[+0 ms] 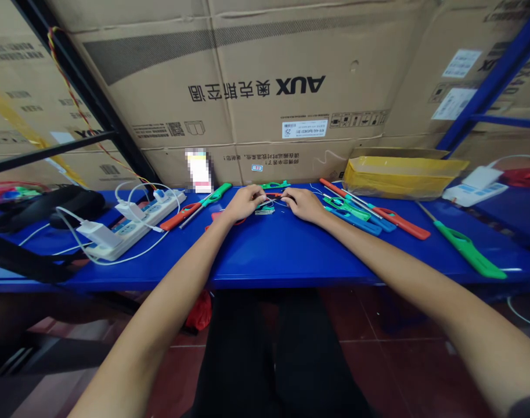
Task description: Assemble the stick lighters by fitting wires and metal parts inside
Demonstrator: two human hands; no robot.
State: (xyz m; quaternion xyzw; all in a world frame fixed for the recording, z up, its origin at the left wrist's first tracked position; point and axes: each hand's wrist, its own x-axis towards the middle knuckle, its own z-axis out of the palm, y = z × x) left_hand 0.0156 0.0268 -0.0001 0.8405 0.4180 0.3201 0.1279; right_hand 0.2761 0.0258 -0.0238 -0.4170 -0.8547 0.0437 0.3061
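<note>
Over the blue table, my left hand [246, 203] and my right hand [305, 204] face each other with fingertips pinched. A thin metallic piece [271, 201] spans the small gap between them; its exact kind is too small to make out. Just below it lie small green and pale parts [265, 211]. A red part [273, 195] shows behind the fingers, and a green lighter casing piece [276, 185] lies farther back. Partly covered by my left wrist is a red piece [240, 220].
Right of my hands lie several long-nosed lighters, including a red one [401, 223], a blue one [356, 220] and a green one [469, 249]. Leftward are a green lighter [216, 194], a red lighter [180, 217] and a power strip [134, 226]. A yellow-taped box [404, 177] stands behind.
</note>
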